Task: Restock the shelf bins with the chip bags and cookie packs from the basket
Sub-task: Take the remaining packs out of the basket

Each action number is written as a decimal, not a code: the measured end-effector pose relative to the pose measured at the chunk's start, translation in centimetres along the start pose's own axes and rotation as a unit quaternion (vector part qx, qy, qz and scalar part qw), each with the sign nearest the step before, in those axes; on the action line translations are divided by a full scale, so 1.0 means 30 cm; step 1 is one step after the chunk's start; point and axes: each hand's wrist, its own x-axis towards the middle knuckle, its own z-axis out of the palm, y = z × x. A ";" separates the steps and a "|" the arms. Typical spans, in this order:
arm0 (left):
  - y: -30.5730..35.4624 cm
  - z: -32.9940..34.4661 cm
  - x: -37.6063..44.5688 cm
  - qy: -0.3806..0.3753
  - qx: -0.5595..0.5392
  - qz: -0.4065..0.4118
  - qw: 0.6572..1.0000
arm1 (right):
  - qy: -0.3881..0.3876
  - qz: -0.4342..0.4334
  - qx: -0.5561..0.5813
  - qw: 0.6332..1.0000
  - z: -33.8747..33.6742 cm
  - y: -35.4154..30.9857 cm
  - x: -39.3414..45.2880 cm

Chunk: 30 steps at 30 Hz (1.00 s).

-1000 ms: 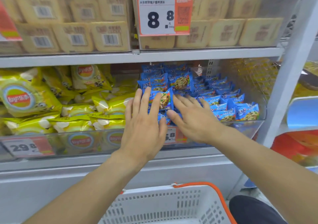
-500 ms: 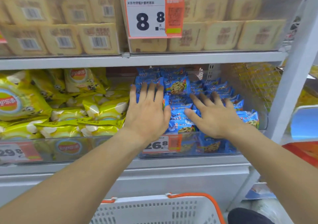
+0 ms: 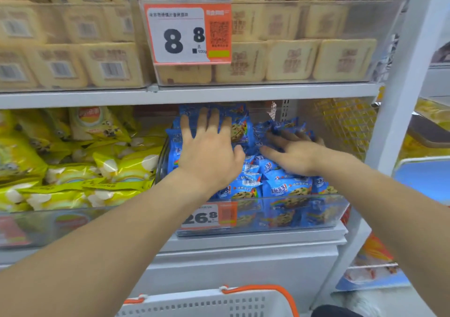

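Note:
Both my hands reach into the clear cookie bin [image 3: 304,219] on the middle shelf, which is heaped with blue cookie packs [image 3: 287,187]. My left hand [image 3: 209,151] lies flat, fingers straight and spread, pressing on the packs at the bin's left and rear. My right hand [image 3: 294,153] lies flat on the packs to the right, fingers stretched toward the back. Neither hand holds a pack. Left of that bin, yellow chip bags [image 3: 117,168] fill a second clear bin [image 3: 48,226]. The white basket [image 3: 209,304] with an orange handle shows only its rim at the bottom edge.
An upper shelf [image 3: 194,92] carries clear bins of beige packets behind an 8.8 price tag [image 3: 187,34]. A 26.8 tag [image 3: 209,215] hangs on the cookie bin's front. A white upright post [image 3: 399,112] bounds the shelf on the right, with more goods beyond it.
Both hands have slid deeper into the cookie bin, from its front edge toward the back, pressing across the packs. The view has moved closer to the shelf.

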 end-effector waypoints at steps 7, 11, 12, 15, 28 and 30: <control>-0.016 0.049 0.058 -0.109 0.044 -0.012 0.993 | -0.041 -0.012 -0.004 0.999 0.026 0.007 0.012; -0.012 0.041 0.059 -0.129 0.039 -0.010 0.991 | -0.033 -0.003 0.004 0.999 -0.019 -0.013 0.008; -0.013 0.037 0.063 -0.136 0.030 -0.010 0.990 | 0.024 -0.012 0.008 1.000 -0.025 -0.026 0.013; -0.024 0.029 0.066 -0.137 -0.007 -0.007 0.991 | 0.136 -0.097 0.078 0.983 -0.024 -0.095 0.047; -0.036 0.059 0.043 -0.107 0.039 0.027 0.993 | 0.012 -0.046 0.062 0.997 -0.040 -0.006 0.124; -0.033 0.063 0.041 -0.102 0.041 0.025 0.994 | -0.038 -0.004 -0.007 0.999 -0.012 0.040 0.122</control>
